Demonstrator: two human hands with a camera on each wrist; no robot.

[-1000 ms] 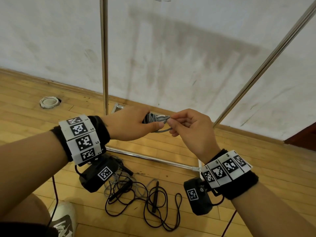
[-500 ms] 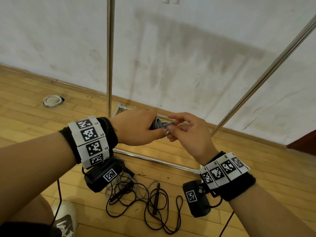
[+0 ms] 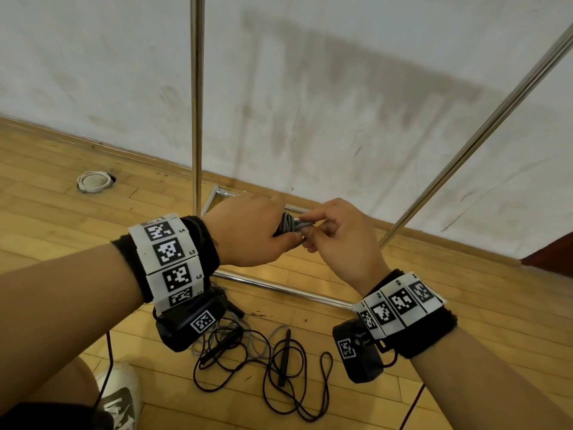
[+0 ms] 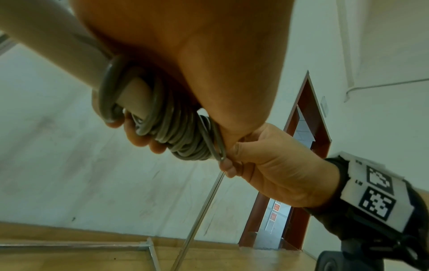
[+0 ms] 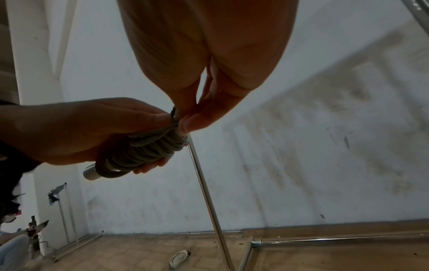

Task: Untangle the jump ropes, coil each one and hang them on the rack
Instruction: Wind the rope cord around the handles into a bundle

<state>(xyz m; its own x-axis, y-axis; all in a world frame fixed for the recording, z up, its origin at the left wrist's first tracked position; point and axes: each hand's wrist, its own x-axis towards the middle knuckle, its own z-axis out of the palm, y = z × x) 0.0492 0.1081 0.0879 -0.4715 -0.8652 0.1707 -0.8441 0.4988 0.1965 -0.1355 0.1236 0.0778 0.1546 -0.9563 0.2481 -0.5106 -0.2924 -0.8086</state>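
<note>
My left hand (image 3: 248,231) grips a grey jump rope (image 3: 290,226) coiled tightly round its pale handles (image 4: 137,95), held in front of the metal rack (image 3: 197,103). The coil (image 5: 148,148) fills my left palm. My right hand (image 3: 338,237) pinches a short loop of the grey cord (image 4: 218,144) sticking out of the coil's end. Below my wrists a black jump rope (image 3: 279,367) lies tangled on the wooden floor with another grey cord (image 3: 257,346) mixed in it. Its black handles (image 3: 283,356) lie among the loops.
The rack's upright pole, its slanted pole (image 3: 480,128) and its base bars (image 3: 279,287) stand against a scuffed white wall. A round white fitting (image 3: 93,181) sits in the floor at left. My shoe (image 3: 121,395) is near the tangle. A red-brown door frame (image 4: 299,146) is at right.
Both hands have stayed together on the grey coil and risen slightly. My right fingers have closed in on the cord's loop at the coil's end.
</note>
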